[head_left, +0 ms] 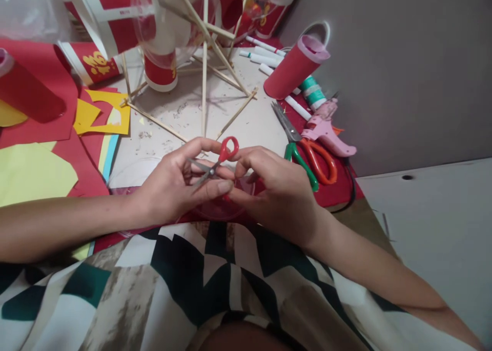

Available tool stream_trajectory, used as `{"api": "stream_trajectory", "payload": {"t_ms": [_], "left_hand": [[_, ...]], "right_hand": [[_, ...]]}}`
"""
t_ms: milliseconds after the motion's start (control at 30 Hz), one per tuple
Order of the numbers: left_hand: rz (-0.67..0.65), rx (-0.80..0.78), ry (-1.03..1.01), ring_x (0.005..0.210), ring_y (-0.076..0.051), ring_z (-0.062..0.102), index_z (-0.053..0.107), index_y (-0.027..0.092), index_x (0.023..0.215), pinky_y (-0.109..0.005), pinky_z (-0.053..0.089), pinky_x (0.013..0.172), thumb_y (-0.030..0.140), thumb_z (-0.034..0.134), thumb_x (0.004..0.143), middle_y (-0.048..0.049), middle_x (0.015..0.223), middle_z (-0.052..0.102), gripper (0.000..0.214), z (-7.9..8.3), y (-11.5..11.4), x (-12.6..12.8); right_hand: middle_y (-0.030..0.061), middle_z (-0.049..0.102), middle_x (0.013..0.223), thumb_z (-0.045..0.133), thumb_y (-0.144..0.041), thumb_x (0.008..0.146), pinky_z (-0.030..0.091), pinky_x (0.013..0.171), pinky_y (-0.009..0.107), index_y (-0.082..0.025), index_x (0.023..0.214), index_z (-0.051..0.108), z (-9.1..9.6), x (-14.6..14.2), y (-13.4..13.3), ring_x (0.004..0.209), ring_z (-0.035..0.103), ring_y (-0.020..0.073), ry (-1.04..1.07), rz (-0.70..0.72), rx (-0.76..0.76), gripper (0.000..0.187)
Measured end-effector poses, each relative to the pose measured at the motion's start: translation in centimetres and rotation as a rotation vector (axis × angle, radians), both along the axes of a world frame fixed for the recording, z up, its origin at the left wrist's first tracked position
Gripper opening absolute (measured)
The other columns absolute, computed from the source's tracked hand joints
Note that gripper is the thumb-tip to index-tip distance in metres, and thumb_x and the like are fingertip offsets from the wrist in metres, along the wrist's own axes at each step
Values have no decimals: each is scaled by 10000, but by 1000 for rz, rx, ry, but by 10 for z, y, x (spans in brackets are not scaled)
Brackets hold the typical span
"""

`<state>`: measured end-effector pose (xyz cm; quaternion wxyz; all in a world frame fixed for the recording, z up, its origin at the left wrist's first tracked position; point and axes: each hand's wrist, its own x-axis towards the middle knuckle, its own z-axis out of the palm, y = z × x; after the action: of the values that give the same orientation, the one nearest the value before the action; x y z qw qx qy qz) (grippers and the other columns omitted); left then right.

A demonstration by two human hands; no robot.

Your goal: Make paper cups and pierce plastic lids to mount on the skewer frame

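Observation:
My two hands meet over the near edge of the work surface. My right hand (pixel 274 189) grips small red-handled scissors (pixel 226 151), whose short blades point left toward my left hand (pixel 179 184). The left hand's fingers curl and pinch a clear plastic piece (pixel 221 207) that is hard to make out, right at the blades. Both hands are closed.
A frame of wooden sticks (pixel 203 69) with red paper cups (pixel 159 71) rises behind the hands. Larger green-and-orange scissors (pixel 307 153), a pink glue gun (pixel 326 130), a red paper roll (pixel 294 66) and white markers (pixel 265 56) lie at right. Red and yellow paper (pixel 42 156) covers the left.

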<state>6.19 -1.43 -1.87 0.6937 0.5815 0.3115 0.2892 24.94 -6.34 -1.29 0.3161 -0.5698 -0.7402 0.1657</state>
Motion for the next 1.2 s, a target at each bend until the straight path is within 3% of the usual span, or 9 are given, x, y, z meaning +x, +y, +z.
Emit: {"api": "stream_trajectory", "payload": {"t_ms": [100,300,433,533,600,667,900,1033,1200], "left_hand": [[117,-1,-12,787,-157,759,642,191,969,-229,616,694,277,809,828,-17,869,776,234,-1,4,1],[171,113,5,566,-96,630,669,201,891,-189,523,511,301,885,729,23,706,682,288,-4,2,2],[197,134,-39,564,-89,615,639,222,911,-170,483,468,237,841,757,27,715,659,254,-6,0,3],[267,184,-20,639,-82,618,645,242,1018,-174,511,494,200,833,742,-12,998,694,337,-5,2,2],[311,246,-3,695,-86,619,651,248,1055,-179,514,506,186,846,714,-31,1166,669,397,-4,5,2],[330,291,0,717,-95,625,661,234,1021,-191,521,526,193,851,714,-36,1183,669,364,-3,8,0],[151,160,-27,520,-64,574,684,207,871,-207,520,483,239,843,762,-24,973,746,195,2,17,-6],[-3,68,-59,573,-107,668,700,221,853,-226,574,519,248,839,785,-28,966,778,157,7,25,-8],[-90,-90,-35,596,-175,724,697,209,782,-279,621,543,360,900,730,-26,792,764,258,13,28,-9]], "right_hand": [[74,755,1044,629,-159,843,542,734,301,-233,859,596,1,2,3,962,709,209,40,109,1,82],[59,747,1201,623,-158,852,590,899,347,-248,1077,715,6,21,10,1109,706,219,217,329,-205,260],[78,698,1304,638,-152,830,597,841,313,-244,1204,716,0,24,19,1129,690,221,339,421,-292,393],[20,741,997,657,-141,801,555,650,246,-244,1222,709,-3,14,22,740,667,130,389,334,-389,436],[-64,639,690,665,-132,784,478,544,212,-246,1184,717,-2,7,22,534,518,81,430,235,-431,420],[-106,520,558,692,-130,765,438,512,195,-246,1118,730,0,3,21,482,447,67,510,166,-473,374],[-16,759,808,714,-208,830,551,524,217,-223,1051,708,-3,19,20,546,682,107,974,386,-934,221],[-32,758,695,798,-143,742,489,399,179,-245,1026,724,-5,18,17,445,645,111,1107,370,-981,311],[3,744,640,844,-189,702,496,382,174,-185,925,776,-2,15,8,419,623,109,1129,350,-1102,233]]}}
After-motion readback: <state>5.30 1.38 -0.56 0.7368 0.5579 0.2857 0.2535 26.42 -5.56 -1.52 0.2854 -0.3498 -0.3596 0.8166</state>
